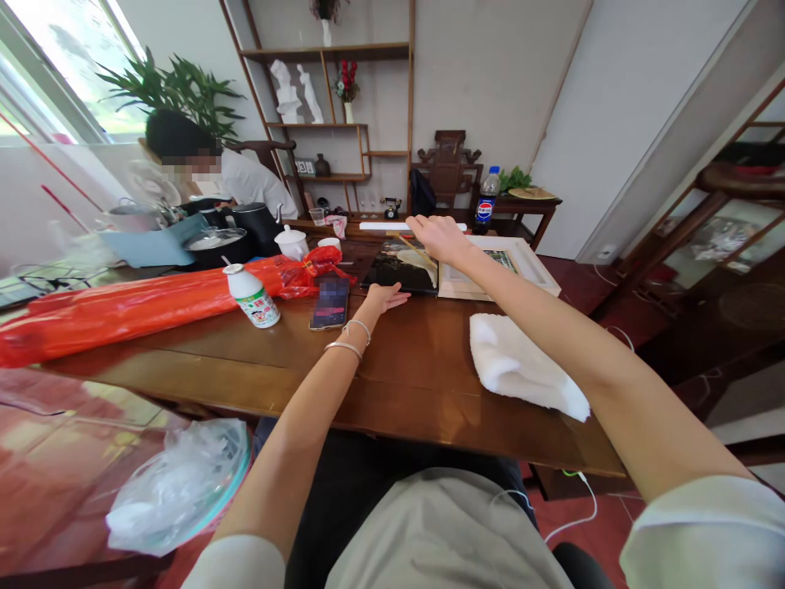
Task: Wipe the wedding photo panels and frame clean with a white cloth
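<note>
My left hand [389, 299] lies open, fingers stretched out, along the near edge of a dark flat picture [398, 274] with a pale shape on it. Over the picture's right part, my right hand [442, 240] is closed with its knuckles up. A slim white strip [380, 227] runs level behind its fingers, and a thin tan stick [405, 244] slants beneath it. Which of these it grips is hidden. Right of the picture is a pale frame [536, 274]. Nearer me lies a folded white fluffy cloth [512, 360].
On the table's left are a phone [329, 303], a white bottle [251, 294], a long red plastic-wrapped bundle [135, 307], a lidded cup [291, 243] and black kettle [257, 227]. A cola bottle [487, 200] stands behind the frame. Another person [251, 180] leans at far left.
</note>
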